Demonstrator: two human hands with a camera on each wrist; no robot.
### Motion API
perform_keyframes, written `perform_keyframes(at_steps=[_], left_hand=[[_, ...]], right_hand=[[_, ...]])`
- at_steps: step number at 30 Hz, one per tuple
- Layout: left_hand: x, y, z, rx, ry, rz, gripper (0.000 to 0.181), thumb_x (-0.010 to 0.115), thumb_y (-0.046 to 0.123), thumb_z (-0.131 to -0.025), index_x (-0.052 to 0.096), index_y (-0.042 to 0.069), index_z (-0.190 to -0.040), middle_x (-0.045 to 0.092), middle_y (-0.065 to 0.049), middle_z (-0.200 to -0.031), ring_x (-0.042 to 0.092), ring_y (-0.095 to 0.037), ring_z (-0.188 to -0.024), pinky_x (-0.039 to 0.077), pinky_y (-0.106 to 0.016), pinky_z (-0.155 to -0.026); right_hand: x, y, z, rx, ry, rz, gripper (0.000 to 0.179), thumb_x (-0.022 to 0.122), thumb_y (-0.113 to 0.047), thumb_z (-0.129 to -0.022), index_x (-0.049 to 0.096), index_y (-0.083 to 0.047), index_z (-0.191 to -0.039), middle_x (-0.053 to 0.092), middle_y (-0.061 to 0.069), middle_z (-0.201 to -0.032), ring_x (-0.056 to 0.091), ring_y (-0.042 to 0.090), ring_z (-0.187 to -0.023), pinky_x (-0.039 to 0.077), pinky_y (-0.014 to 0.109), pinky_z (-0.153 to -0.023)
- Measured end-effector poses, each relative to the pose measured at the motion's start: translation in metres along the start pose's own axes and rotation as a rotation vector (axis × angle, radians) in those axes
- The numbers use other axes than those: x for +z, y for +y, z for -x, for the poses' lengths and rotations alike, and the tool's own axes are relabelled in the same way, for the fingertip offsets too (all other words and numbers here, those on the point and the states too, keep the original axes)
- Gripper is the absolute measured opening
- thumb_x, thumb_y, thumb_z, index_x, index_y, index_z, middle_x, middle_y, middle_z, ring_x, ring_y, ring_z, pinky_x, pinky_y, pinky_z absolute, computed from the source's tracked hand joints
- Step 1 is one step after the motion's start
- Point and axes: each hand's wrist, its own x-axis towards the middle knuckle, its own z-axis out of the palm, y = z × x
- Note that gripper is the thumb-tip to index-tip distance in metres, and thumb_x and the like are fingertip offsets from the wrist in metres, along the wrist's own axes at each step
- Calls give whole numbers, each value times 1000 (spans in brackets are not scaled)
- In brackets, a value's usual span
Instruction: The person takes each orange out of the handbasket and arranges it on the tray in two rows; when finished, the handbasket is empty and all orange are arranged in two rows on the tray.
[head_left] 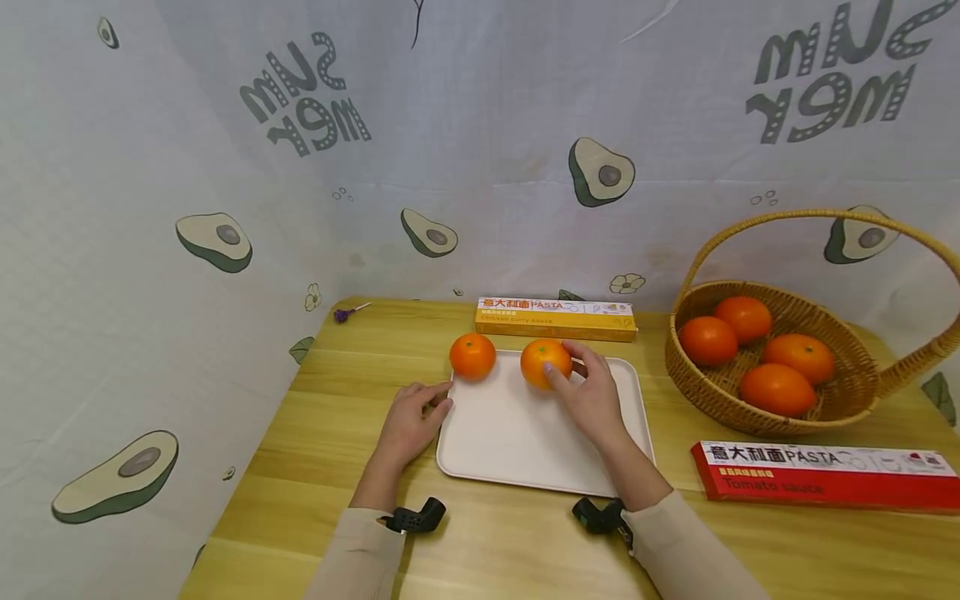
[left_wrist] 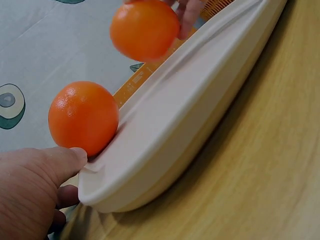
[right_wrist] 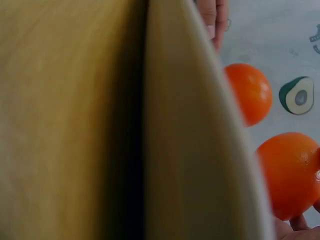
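In the head view, my right hand (head_left: 592,398) holds an orange (head_left: 542,360) over the back part of a white rectangular tray (head_left: 517,446), with thumb and fingers at its right side. The left wrist view shows this orange (left_wrist: 145,30) raised above the tray. A second orange (head_left: 472,357) sits at the tray's back left corner. Beside that corner, my left hand (head_left: 408,423) grips the tray's left edge. Its thumb lies at the rim by the second orange (left_wrist: 84,117), and the other fingers are curled below, partly hidden.
At the right stands a wicker basket (head_left: 678,371) with a tall handle and several orange fruits inside. A yellow pasta box (head_left: 555,321) lies behind the tray, a red one (head_left: 825,479) in front of the basket. A small purple-headed lollipop (head_left: 343,315) lies at the back left.
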Motion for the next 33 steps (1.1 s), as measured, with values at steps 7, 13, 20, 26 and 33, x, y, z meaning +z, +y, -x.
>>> perform_keyframes(at_steps=[7,13,20,26,33], left_hand=[[-2,4,-1,16,-1,4,34,68,29,-98,71,21,-131,67,0,-98,54,-20,-97,45,-36,-84],[-3,4,-1,23,-2,11,34,68,28,-98,72,20,-131,67,0,-98,53,-19,-94,43,-34,-82],[-3,3,0,3,-8,11,34,68,28,-98,71,20,-131,67,-1,-98,53,-20,-95,44,-35,-83],[-2,2,0,6,-3,3,33,68,27,-98,72,21,-131,66,0,-98,53,-19,-95,44,-34,-82],[-1,1,0,5,-2,6,33,68,28,-98,72,22,-131,67,1,-98,53,-19,-96,43,-34,-82]], right_hand=[[7,11,-6,-15,7,0,56,70,-27,-98,50,-7,-146,45,18,-145,51,39,-137,41,49,-116],[6,15,-8,-2,-6,-31,56,67,-25,-100,46,-7,-149,43,16,-152,47,38,-141,45,47,-112],[6,16,-9,36,-24,-28,58,65,-25,-102,42,-10,-153,40,14,-160,47,38,-143,44,47,-113],[6,17,-9,42,-31,-47,56,63,-25,-102,42,-12,-153,40,13,-161,47,39,-144,44,48,-113],[4,18,-9,57,-50,-65,59,62,-29,-102,40,-13,-154,38,13,-162,47,39,-144,43,48,-114]])
